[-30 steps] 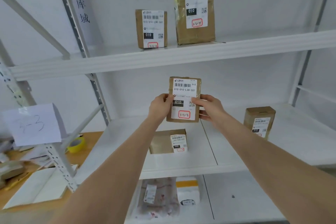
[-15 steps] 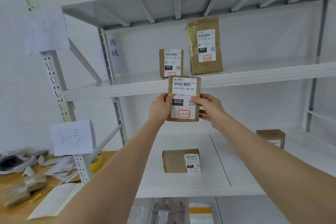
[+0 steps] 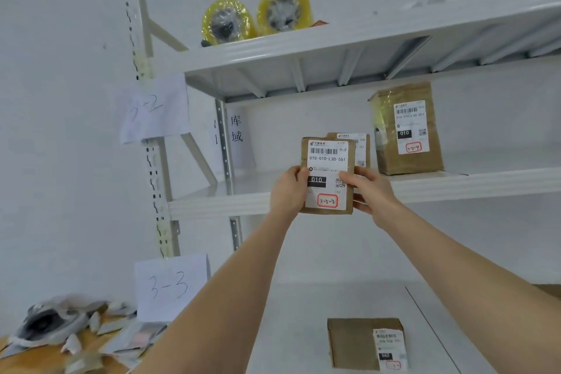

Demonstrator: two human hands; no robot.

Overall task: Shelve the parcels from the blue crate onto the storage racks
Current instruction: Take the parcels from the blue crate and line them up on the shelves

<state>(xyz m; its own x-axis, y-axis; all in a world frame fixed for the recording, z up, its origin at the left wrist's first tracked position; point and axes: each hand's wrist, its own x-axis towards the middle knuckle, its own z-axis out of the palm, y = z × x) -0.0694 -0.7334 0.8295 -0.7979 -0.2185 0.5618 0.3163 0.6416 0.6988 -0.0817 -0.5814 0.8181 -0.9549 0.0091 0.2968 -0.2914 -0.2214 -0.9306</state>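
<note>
Centre of frame: brown parcel [image 3: 328, 176] held upright, label toward the camera, in front of the front edge of the middle shelf [image 3: 212, 206] and not resting on it. Label reads 010-010-L30-551, with 3-2-2 handwritten in a red box.

Left hand [image 3: 288, 193] grips the parcel's left edge and right hand [image 3: 368, 191] its right edge. The fingers of both hands are clamped on it, thumbs on the label face.

Just behind it, on the middle shelf, stands a smaller parcel [image 3: 361, 146], mostly hidden. To its right is a tall parcel [image 3: 406, 130] marked 3-2-4.

Top shelf [image 3: 334, 36], upper centre: two yellow tape rolls [image 3: 227, 21].

Lower shelf [image 3: 303, 313], bottom right: flat parcel [image 3: 355, 343].

Left upright: paper sign 3-3 [image 3: 171, 285], with a blurred sign [image 3: 151, 109] above it.

Lower left: worktop [image 3: 18, 363] with crumpled packaging [image 3: 54, 322].
</note>
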